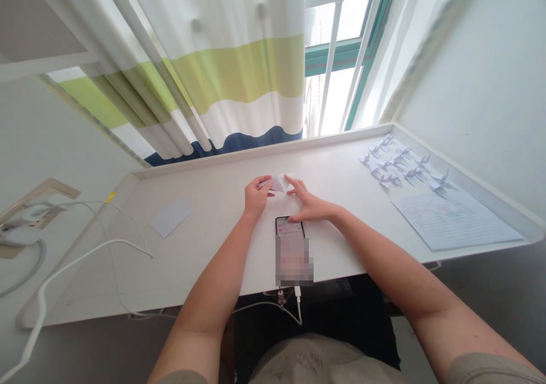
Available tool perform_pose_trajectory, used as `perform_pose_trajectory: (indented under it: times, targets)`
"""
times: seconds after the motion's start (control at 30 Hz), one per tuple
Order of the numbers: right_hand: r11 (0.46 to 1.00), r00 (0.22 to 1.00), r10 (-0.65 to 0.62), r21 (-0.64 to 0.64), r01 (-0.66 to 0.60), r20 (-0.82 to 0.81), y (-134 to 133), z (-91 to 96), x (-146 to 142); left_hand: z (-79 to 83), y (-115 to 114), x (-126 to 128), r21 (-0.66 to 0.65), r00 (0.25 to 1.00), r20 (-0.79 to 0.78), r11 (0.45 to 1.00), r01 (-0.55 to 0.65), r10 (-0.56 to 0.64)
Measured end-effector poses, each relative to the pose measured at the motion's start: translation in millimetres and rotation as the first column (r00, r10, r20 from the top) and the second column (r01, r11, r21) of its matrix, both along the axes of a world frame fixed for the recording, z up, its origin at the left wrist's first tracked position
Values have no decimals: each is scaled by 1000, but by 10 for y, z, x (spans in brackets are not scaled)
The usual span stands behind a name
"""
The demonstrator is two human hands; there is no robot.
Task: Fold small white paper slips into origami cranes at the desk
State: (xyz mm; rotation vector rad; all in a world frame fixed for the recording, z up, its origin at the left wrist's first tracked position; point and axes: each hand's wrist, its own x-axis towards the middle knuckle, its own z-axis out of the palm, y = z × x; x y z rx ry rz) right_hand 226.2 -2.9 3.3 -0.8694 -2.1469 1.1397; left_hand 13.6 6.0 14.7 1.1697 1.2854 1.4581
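Toward the left edge of the surface (222,199) lies a flat paper (172,217), perhaps leaving us room. Mid-surface, our left hand (256,199) has its fingers grasping the folded paper (279,184), probably for steadiness. The phone (293,253) is by the near edge; our right hand (314,206) has spread fingers. Paper birds (399,160) occupy the far right corner, maybe for safety.

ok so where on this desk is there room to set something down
Between the left hand and the blank sheet, or between the right hand and the cranes. It's crowded at the right end, with cranes and page, and mid-front around the phone.
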Motion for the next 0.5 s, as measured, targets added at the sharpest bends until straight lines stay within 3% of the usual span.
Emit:
perform_pose_trajectory:
  times: [0.2, 0.5]
  targets:
    - [998, 995, -21, 62, 27, -99, 1, 26, 5, -5, 7, -13, 1, 1000, -4, 1000, -3, 3]
    - [998, 1000, 9, 62, -10, 23, -14, -2, -18, 0, 2, -5, 3, 1000, -1, 1000, 2, -2]
